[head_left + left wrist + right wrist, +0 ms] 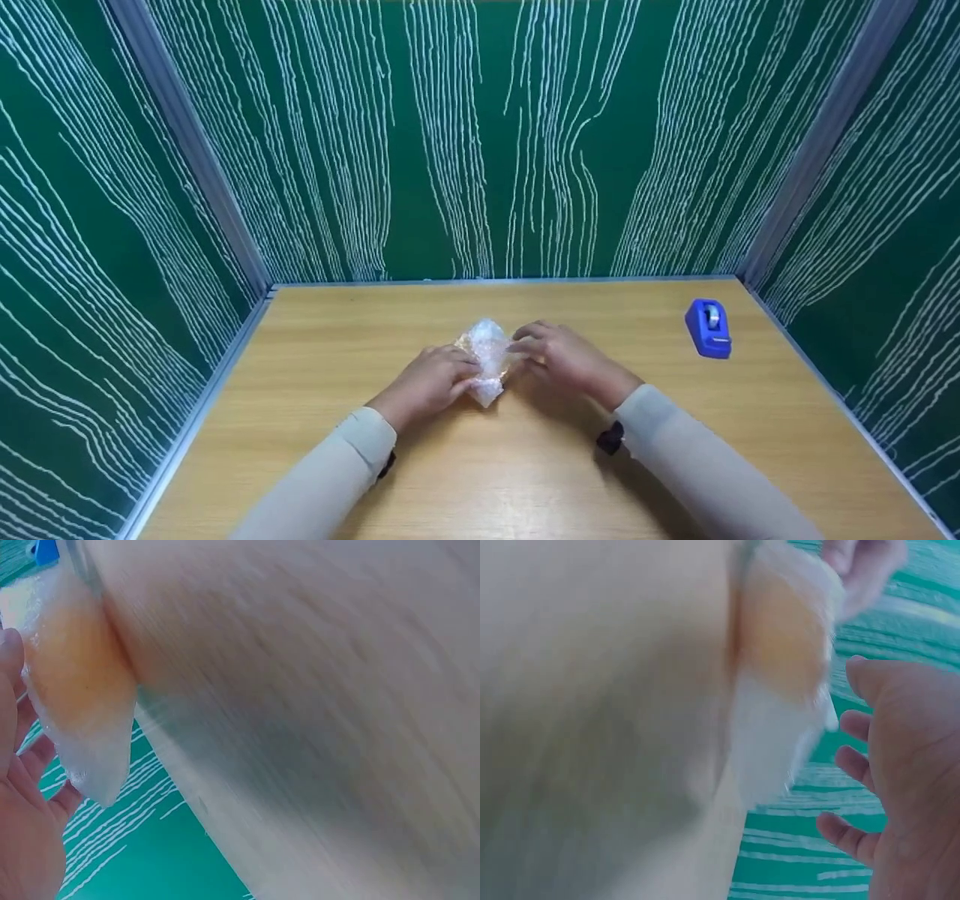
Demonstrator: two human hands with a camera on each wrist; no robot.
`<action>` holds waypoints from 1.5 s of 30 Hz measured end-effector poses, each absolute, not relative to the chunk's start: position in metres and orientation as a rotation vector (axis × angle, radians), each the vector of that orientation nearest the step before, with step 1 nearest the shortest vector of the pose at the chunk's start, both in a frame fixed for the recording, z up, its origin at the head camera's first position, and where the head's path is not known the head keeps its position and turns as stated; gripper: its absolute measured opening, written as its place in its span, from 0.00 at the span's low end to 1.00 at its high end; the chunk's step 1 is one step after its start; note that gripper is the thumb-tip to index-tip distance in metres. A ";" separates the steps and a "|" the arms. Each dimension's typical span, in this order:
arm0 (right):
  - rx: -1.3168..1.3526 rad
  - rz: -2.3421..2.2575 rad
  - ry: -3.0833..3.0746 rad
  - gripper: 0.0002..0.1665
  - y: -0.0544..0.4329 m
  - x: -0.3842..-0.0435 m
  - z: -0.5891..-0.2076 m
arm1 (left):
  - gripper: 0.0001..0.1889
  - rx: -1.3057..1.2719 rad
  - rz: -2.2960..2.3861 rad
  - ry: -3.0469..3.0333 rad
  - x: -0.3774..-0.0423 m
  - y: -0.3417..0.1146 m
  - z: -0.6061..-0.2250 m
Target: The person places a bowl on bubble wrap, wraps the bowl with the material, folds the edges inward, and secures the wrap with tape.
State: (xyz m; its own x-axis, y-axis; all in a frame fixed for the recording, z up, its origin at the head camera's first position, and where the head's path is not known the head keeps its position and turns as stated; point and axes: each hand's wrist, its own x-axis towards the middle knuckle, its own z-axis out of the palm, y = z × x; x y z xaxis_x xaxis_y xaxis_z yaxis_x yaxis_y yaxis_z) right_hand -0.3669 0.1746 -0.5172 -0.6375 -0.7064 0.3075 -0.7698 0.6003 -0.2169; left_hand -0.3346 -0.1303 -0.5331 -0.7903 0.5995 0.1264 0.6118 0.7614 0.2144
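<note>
A small bundle in clear bubble wrap (489,351) lies on the wooden table in front of me, its wrap drawn to a point at the near end. Something orange shows through the plastic (81,667) in the left wrist view; its kind is hidden by the wrap. My left hand (433,377) holds the bundle along its left side, thumb toward the near end and fingers over the edge. On the other side, my right hand (562,356) is close to the bundle's right edge. In the right wrist view its fingers (847,836) are spread and apart from the wrap.
A blue tape dispenser (709,330) with a roll of tape stands at the table's back right. Green panels with white wavy lines (450,135) enclose the wooden table (337,322) at the back and both sides, joined by grey posts (191,135).
</note>
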 end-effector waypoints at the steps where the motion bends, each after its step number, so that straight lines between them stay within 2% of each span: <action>1: 1.182 0.517 -2.666 0.18 0.180 -0.369 -0.515 | 0.18 -1.000 -0.381 -2.899 -0.334 -0.130 -0.534; 10: 0.587 0.869 -2.890 0.22 0.253 -0.400 -0.498 | 0.18 -1.023 -0.379 -2.843 -0.332 -0.129 -0.537; 18: 0.304 0.966 -2.992 0.32 0.321 -0.417 -0.490 | 0.18 -0.999 -0.394 -2.865 -0.331 -0.129 -0.537; 28: -0.043 0.987 -3.050 0.40 0.385 -0.410 -0.492 | 0.18 -0.971 -0.411 -2.895 -0.331 -0.127 -0.536; 35: -0.427 1.049 -3.030 0.47 0.417 -0.409 -0.499 | 0.18 -0.951 -0.425 -2.910 -0.330 -0.128 -0.535; 40: -0.636 1.055 -3.012 0.47 0.434 -0.409 -0.507 | 0.19 -0.959 -0.398 -2.916 -0.330 -0.127 -0.535; 45: -0.721 1.071 -3.007 0.47 0.440 -0.404 -0.514 | 0.20 -0.945 -0.404 -2.933 -0.330 -0.127 -0.534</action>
State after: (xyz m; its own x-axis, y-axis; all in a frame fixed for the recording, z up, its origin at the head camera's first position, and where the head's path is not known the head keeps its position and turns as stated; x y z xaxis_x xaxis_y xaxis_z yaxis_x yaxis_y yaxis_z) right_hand -0.4043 0.4404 -0.5137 -0.8947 0.3605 -0.2636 0.4460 0.6901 -0.5699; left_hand -0.3298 -0.1269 -0.5344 -0.8146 0.5694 0.1108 0.5781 0.7813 0.2353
